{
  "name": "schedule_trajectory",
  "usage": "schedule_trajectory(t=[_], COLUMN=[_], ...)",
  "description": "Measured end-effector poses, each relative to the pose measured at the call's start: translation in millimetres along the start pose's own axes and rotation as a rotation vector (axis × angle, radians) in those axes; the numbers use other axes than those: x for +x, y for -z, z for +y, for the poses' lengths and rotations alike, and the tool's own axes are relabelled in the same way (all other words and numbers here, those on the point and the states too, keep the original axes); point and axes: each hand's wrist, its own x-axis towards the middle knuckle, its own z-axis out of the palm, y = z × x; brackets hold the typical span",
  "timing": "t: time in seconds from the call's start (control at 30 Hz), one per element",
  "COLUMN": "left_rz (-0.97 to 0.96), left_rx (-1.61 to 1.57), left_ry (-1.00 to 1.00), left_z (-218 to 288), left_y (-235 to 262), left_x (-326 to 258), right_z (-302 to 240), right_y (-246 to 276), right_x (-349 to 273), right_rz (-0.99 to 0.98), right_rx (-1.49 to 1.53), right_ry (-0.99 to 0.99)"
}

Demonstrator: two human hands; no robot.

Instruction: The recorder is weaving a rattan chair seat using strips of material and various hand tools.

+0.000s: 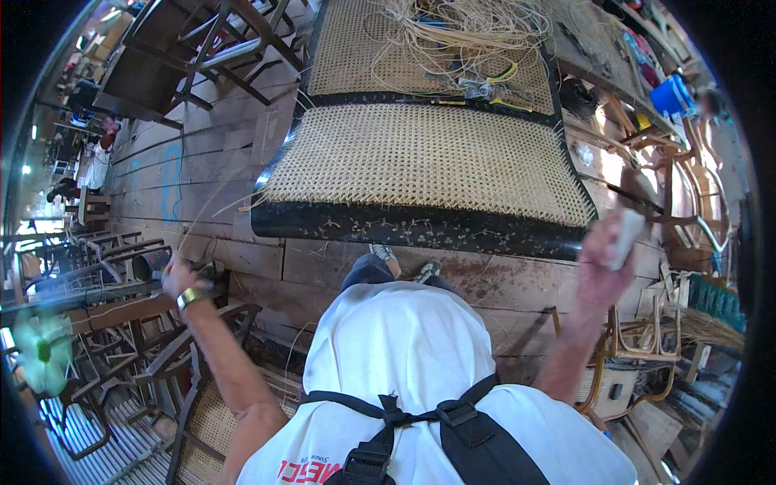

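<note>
Head view: the pale-tan woven cane panel (428, 162) in its glossy black frame lies ahead of and between the hands, long axis running away from the person; its dark, vine-patterned near rail (416, 227) crosses left to right. The right hand (602, 263) is nearer, just beside the rail's right end; contact cannot be told. Its fingers are closed around a small white block-like object (625, 240). The left hand (179, 279) is well apart, out to the left and nearer the body. A thin pale strand (194, 220) rises beside it; blur hides whether those fingers pinch it.
</note>
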Motion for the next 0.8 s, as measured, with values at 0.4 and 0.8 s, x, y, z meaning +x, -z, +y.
schedule_trajectory(t=[0.4, 0.8], left_rz=[-1.154, -1.132], left_rx=[-0.055, -0.180], left_ry=[-0.035, 0.173], left_z=[-27.8, -9.4], left_y=[-142.7, -117.4], left_x=[-385.9, -351.1], right_z=[192.4, 191.6], right_y=[2.1, 6.6], right_x=[15.7, 76.0], right_rz=[-0.022, 0.282], right_rx=[0.054, -1.067], right_ry=[-0.611, 0.089])
